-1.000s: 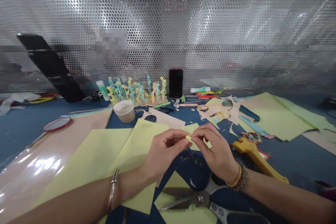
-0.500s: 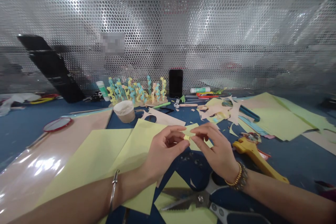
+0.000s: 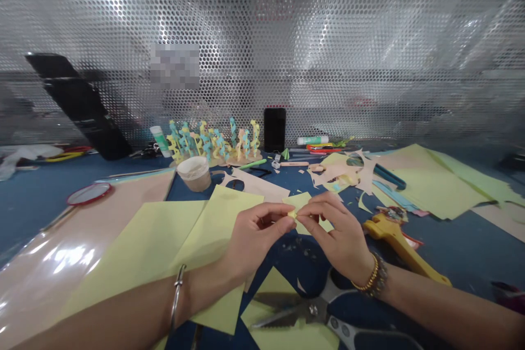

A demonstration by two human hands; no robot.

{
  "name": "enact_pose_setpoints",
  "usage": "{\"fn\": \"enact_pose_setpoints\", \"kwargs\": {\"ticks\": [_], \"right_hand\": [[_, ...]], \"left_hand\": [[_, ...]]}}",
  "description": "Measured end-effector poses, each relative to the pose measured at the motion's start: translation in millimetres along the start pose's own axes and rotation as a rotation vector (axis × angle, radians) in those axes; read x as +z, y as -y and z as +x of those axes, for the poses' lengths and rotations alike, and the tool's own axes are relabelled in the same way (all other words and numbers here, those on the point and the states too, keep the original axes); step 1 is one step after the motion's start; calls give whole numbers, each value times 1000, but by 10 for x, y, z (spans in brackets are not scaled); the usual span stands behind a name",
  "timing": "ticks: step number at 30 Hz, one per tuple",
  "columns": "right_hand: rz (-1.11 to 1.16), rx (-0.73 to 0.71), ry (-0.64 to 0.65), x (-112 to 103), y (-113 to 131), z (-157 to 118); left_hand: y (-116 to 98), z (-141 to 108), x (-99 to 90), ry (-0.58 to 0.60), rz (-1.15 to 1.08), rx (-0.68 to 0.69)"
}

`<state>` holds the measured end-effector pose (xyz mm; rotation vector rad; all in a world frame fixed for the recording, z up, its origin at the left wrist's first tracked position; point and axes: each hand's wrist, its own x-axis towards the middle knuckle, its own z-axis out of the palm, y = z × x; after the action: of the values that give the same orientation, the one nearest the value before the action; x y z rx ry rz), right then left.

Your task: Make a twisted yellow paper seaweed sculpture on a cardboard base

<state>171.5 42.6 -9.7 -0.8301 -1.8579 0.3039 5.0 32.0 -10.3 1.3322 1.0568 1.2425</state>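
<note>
- A blue counter [image 3: 33, 186] runs forward to a perforated metal wall [image 3: 328, 38].
- Paper covers much of it: yellow sheets [image 3: 135, 251] on the left, more sheets [image 3: 435, 186] on the right, both running toward the frame's edges.
- Along the back stand a paper cup [image 3: 194, 173], a glue stick [image 3: 161, 141], paper cutouts [image 3: 213, 145] and an upright phone [image 3: 274, 130].
- Left hand [image 3: 256, 235] and right hand [image 3: 336, 235] meet above the counter – the fingers [image 3: 273, 213] of both are pressed together, pinching a small yellow paper piece [image 3: 292, 214] between them.
- Scissors [image 3: 315, 311] lie just below the hands, near the counter's near edge; a yellow cutter [image 3: 394, 240] lies just right of the right hand.
- A patch of blue shows beneath the hands, beside the scissors.
</note>
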Motion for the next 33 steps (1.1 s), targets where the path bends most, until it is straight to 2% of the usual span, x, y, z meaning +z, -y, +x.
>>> {"fn": "enact_pose_setpoints", "kwargs": {"ticks": [6, 13, 16, 19, 24, 33], "right_hand": [[-12, 17, 61, -1, 2, -8], [30, 17, 0, 9, -13, 7], [37, 37, -28, 9, -24, 10], [43, 39, -16, 9, -32, 10], [47, 27, -7, 11, -31, 9], [43, 5, 4, 10, -39, 4]], "left_hand": [[0, 0, 7, 16, -8, -17], [-22, 7, -4, 12, -108, 33], [-36, 3, -1, 13, -81, 39], [-31, -5, 1, 17, -42, 37], [-14, -3, -1, 34, -132, 43], [9, 11, -2, 9, -55, 61]]}}
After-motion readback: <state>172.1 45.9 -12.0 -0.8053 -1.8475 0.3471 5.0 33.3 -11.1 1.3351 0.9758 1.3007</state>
